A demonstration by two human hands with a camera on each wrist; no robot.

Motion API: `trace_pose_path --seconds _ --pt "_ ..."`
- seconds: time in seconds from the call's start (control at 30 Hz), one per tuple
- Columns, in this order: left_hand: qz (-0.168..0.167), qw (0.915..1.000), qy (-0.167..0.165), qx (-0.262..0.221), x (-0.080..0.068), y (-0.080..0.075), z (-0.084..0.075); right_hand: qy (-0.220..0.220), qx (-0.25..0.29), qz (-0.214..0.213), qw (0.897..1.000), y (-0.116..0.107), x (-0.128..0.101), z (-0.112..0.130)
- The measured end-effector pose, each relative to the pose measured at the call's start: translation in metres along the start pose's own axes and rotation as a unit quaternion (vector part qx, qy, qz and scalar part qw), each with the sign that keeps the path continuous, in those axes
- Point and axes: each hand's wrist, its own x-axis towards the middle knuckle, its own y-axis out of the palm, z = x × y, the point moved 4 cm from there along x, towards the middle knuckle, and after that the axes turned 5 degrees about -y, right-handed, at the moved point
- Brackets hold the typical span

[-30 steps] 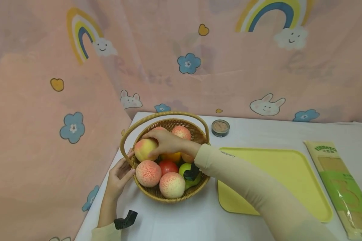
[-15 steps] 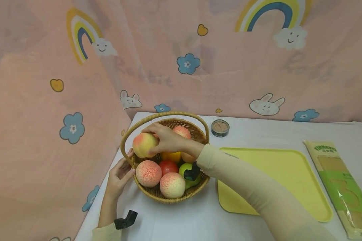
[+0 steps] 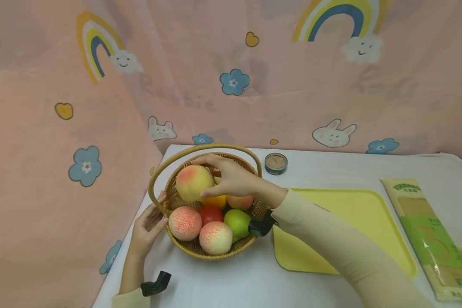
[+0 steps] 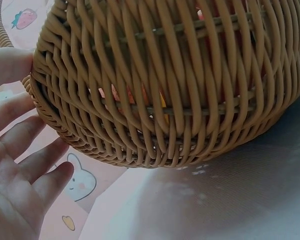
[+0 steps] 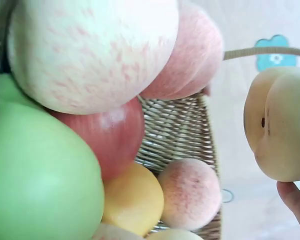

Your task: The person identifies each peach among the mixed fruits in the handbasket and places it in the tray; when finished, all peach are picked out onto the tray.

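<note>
My right hand (image 3: 232, 177) holds a yellow peach with a red blush (image 3: 194, 183) over the wicker basket (image 3: 211, 256), under its arched handle. In the right wrist view this peach (image 5: 285, 125) appears apart from the other fruit, with fingertips at its lower edge. At the basket's left end, my left hand (image 3: 148, 226) grips the rim by the foot of the handle; the left wrist view has its thumb and fingers (image 4: 10, 67) against the weave. Inside lie speckled peaches (image 3: 185, 223), a red fruit (image 3: 210, 215), a green pear (image 3: 237, 223) and an orange-yellow fruit (image 3: 215, 201).
A yellow tray (image 3: 354, 214) lies right of the basket, partly under my right sleeve. Behind it stands a small round tin (image 3: 276, 163). A long green-and-tan packet (image 3: 427, 239) lies at the far right. A patterned pink cloth (image 3: 277, 98) hangs behind the white table.
My right hand has raised the yellow peach from the basket's left side and carried it a little to the right. The left hand keeps its place on the basket. The head view has shifted slightly.
</note>
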Motion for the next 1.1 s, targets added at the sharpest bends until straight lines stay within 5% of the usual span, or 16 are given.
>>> trace_pose_path --seconds 0.6,0.9,1.1 --pt "-0.007 0.9999 0.007 -0.003 0.000 0.001 -0.003 -0.064 0.016 -0.109 0.992 -0.035 -0.132 0.006" --pt "-0.003 1.0000 0.001 -0.004 0.000 0.002 -0.003 -0.035 -0.034 -0.232 0.972 -0.058 -0.196 -0.030" --pt "-0.007 1.0000 -0.002 -0.002 0.000 0.001 -0.003 0.010 -0.029 -0.274 0.961 -0.064 -0.215 -0.070"
